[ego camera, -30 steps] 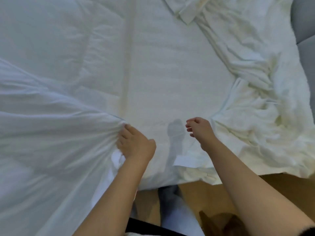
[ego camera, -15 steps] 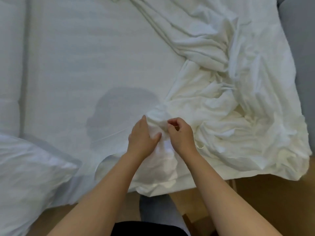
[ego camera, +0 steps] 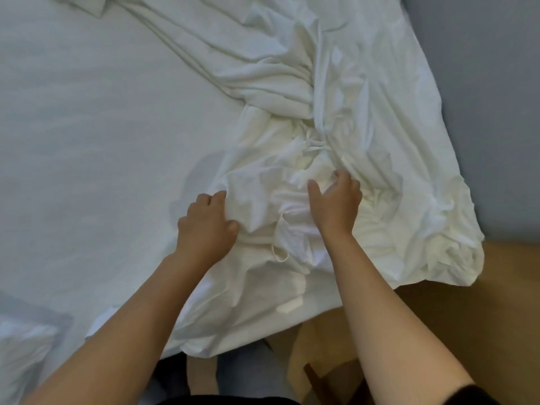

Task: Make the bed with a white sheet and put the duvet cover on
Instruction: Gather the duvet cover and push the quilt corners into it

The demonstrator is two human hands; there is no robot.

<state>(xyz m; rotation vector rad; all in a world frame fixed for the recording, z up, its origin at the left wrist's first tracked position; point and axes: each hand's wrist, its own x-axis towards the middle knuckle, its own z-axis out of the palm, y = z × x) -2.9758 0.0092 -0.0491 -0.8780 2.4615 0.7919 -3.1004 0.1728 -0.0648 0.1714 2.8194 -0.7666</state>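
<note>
— What is seen on the left?

— A white sheet (ego camera: 102, 141) is spread flat over the bed. A puffy white bundle (ego camera: 20, 346) is seen in the bottom left corner. Whether it is a pillow or a duvet cannot be told.

— And in the middle?

— The left hand (ego camera: 209, 226) is laid on the left edge of the duvet cover (ego camera: 336, 112). A fold is gripped between its bent fingers and thumb. The cover is bunched up on the right part of the bed, on top of the sheet.

— And the right hand?

— The right hand (ego camera: 336, 206) is set on the crumpled cover, near the left hand. Its fingers are curled into the cloth, and a bunch is pinched against the thumb. A wooden floor (ego camera: 511, 302) and a grey wall (ego camera: 482, 83) are seen further right.
</note>
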